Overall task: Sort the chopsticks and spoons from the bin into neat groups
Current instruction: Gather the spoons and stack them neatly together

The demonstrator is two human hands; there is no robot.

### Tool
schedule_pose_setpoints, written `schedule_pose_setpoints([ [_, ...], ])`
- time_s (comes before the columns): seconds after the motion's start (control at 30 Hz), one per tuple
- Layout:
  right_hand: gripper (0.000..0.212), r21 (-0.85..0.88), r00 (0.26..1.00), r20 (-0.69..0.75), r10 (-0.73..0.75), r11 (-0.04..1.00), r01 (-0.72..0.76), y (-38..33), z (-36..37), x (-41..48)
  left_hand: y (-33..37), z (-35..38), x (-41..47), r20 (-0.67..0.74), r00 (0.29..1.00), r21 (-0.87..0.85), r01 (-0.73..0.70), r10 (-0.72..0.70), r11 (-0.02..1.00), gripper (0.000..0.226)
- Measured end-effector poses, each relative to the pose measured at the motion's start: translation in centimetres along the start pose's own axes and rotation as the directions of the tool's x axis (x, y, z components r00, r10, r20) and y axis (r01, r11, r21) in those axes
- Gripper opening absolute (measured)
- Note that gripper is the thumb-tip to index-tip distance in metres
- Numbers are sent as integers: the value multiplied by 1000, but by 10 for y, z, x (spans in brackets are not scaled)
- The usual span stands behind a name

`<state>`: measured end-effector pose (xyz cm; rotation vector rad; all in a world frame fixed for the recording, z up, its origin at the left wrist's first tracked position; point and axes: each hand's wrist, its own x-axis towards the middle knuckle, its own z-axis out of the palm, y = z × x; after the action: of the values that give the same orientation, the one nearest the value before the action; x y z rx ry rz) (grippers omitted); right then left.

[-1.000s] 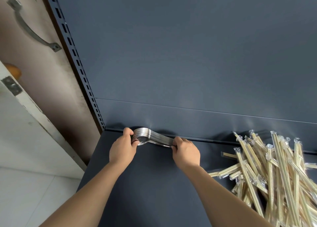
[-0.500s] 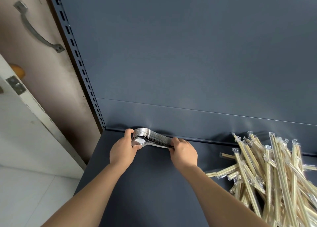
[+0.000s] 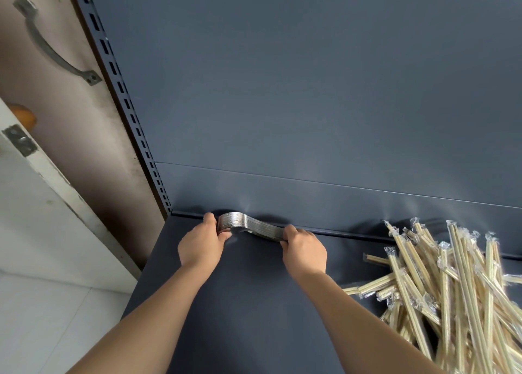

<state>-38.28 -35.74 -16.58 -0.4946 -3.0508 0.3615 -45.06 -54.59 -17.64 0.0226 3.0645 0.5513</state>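
spoons nearly grouped, chopsticks left to tidy

judging by the shelf, roughly halfway through. holding a nested stack of shiny metal spoons [image 3: 248,226] edge-on at the back left corner of the dark blue-grey metal shelf [image 3: 254,303], close to the join with the matching upright back panel [image 3: 282,91]. gripping the bowl end with the left hand [image 3: 201,243], with fingers and thumb curled round it; pinching the handle end with the right hand [image 3: 305,250], with fingers curled over the top. looks like squaring the stack up before letting go, so counting the spoon group as all but done.

to the right, well apart from the spoons, a loose heap of pale wooden chopsticks in clear plastic sleeves [image 3: 452,289], lying on the same shelf at crossed angles, mostly fanning toward the back panel, with a few poking out sideways to the left. already separated from the spoons, but far from neat: needs gathering, aligning and laying parallel. no bin in view, so cannot tell about any cutlery left inside. no stray spoons visible among the chopsticks, though cannot rule out some buried deeper in the heap.
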Motion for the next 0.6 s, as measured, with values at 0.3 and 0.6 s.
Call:
schedule_pose_setpoints([
  [0.3,18,18,999,4,-40,999,40,4,-2,1,-3,-3,-4,33,999,25,-39,38,999,37],
  [0.6,15,25,998,12,-66,998,66,4,-4,-2,-4,-7,-10,32,999,-50,-8,10,999,37],
])
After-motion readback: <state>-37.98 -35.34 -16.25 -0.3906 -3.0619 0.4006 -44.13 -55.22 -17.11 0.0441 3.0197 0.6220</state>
